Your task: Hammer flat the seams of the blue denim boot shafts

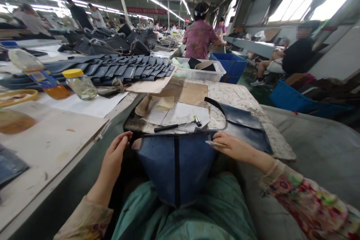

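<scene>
A dark blue leather-like bag piece [157,157] with a black centre stripe hangs over the green-clothed lap, its upper edge at the table. My left hand [115,153] is beside its left corner, thumb and fingers pressed together; what they pinch, if anything, I cannot make out. In my right hand [232,145] is a slim stick-like tool [216,144] with a pale flat tip, pointing left over the bag's right upper corner. A black strap [223,114] curves up behind that corner. Just beyond the bag lies a small hammer [180,125] with a black handle.
Another dark blue piece [247,127] lies on the worn tabletop [233,92] at right. Leftward are a yellow-lidded jar [81,84], a tilted bottle [39,75] and overlapping blue pieces [123,69]. A white bin [198,69] stands ahead, with people working beyond.
</scene>
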Available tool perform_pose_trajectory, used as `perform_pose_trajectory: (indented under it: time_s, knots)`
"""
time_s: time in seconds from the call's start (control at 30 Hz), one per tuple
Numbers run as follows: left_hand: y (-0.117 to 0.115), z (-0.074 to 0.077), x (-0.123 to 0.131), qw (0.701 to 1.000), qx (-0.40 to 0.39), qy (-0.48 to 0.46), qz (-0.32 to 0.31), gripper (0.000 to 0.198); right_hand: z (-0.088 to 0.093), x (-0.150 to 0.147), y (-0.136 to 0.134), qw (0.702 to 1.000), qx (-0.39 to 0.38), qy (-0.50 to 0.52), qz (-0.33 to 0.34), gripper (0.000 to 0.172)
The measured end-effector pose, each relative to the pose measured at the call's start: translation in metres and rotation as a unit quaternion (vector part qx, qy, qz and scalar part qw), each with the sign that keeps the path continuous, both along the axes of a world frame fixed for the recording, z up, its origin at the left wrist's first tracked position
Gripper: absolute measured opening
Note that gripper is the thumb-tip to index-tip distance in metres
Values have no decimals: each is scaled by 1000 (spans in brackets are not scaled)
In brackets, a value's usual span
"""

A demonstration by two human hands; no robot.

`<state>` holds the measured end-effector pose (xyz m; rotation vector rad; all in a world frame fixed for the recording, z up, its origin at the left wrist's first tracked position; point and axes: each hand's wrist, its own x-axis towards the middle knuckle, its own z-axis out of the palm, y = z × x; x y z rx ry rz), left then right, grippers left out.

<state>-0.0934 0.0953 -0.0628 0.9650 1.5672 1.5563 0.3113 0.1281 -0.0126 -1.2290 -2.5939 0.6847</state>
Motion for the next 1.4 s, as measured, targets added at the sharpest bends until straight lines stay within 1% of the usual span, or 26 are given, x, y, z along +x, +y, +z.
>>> perform_pose_trajectory:
  time_s: [0.07,0.1,0.13,0.2,0.3,0.37,0.47,0.53,0.6,0.7,0.77,0.93,1.0,1.1,1.23,1.33,1.4]
  knots:
    - [3,17,22,991,25,124,-43,39,-2,-7,-9,998,48,32,-38,26]
    - [4,23,36,978,41,189,-74,37,-5,-10,-15,996,67,37,-55,26]
    - [5,26,50,960,61,249,-109,36,-9,-14,-22,993,85,39,-69,25]
    - [4,28,79,918,108,340,-174,32,-21,-19,-38,988,112,49,-95,23]
    - [-1,22,116,849,156,437,-253,30,-43,-20,-61,976,129,96,-146,21]
    - [-4,17,135,811,165,486,-282,32,-55,-19,-73,967,133,129,-175,23]
    - [-3,9,153,766,170,549,-287,36,-64,-19,-82,959,137,149,-200,30]
    - [-2,4,159,743,177,580,-283,39,-64,-19,-84,958,134,149,-207,32]
    - [-1,0,160,726,190,599,-278,41,-63,-20,-84,958,127,149,-208,33]
    - [-1,-6,158,709,209,616,-273,42,-61,-20,-84,960,121,154,-201,35]
    - [-2,-5,157,706,212,620,-270,40,-61,-20,-84,960,119,160,-199,36]
    - [-2,5,164,731,174,616,-238,37,-57,-20,-81,958,110,175,-198,32]
    - [-1,7,166,731,169,620,-230,36,-54,-19,-78,959,104,176,-198,31]
    - [-1,6,164,713,190,634,-230,37,-53,-18,-76,960,96,174,-197,30]
    - [-7,-4,155,682,228,658,-225,41,-55,-16,-77,960,92,179,-197,32]
    - [-12,-6,154,678,217,672,-205,41,-57,-16,-78,959,90,182,-199,32]
    - [-14,-2,157,680,206,678,-187,38,-57,-16,-78,959,88,183,-197,32]
